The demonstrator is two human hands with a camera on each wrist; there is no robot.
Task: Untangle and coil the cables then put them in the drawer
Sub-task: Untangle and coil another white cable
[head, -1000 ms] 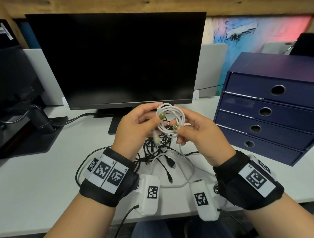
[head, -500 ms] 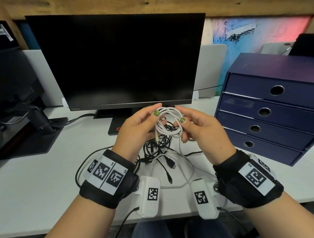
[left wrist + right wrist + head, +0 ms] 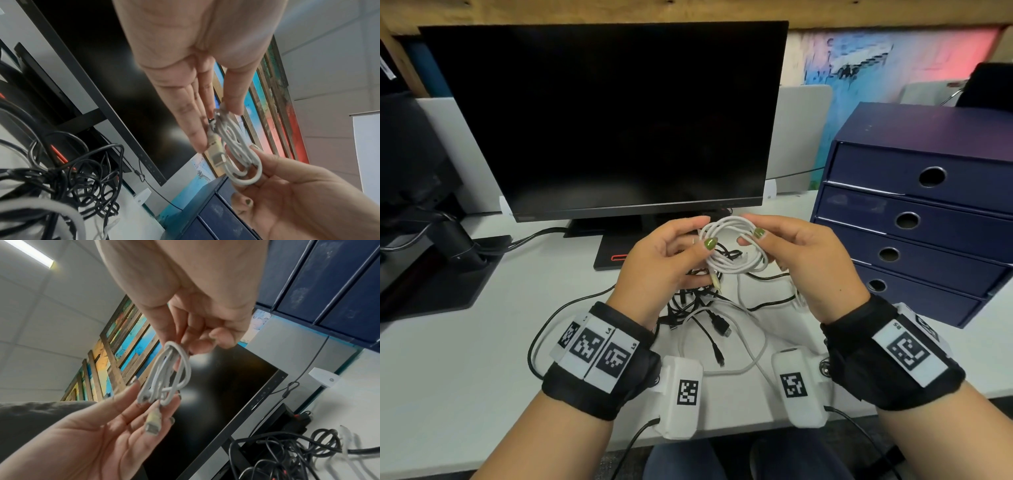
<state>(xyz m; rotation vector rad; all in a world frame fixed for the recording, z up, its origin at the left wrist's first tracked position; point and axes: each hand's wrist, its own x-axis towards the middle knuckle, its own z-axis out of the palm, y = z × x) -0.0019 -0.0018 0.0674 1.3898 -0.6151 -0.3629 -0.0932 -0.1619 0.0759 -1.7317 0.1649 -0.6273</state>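
Observation:
A small coil of white cable (image 3: 736,245) (image 3: 236,151) (image 3: 166,379) hangs above the desk between both hands. My left hand (image 3: 681,253) (image 3: 213,116) pinches its left side between thumb and fingers. My right hand (image 3: 774,240) (image 3: 185,340) pinches its right side. The cable's pale plug (image 3: 716,281) (image 3: 153,423) dangles below the coil. Under the hands a tangle of black cables (image 3: 698,301) (image 3: 61,181) (image 3: 287,451) and a loose white cable (image 3: 743,342) lie on the white desk (image 3: 465,342). The blue drawer unit (image 3: 914,219), all drawers closed, stands at the right.
A black monitor (image 3: 606,116) on its stand fills the back of the desk. A second monitor's black base (image 3: 431,274) sits at the left. The desk's front edge runs just below my wrists.
Both hands lifted the white coil slightly and turned it; my thumbs shifted along the loop, and the coil now lies flatter between them.

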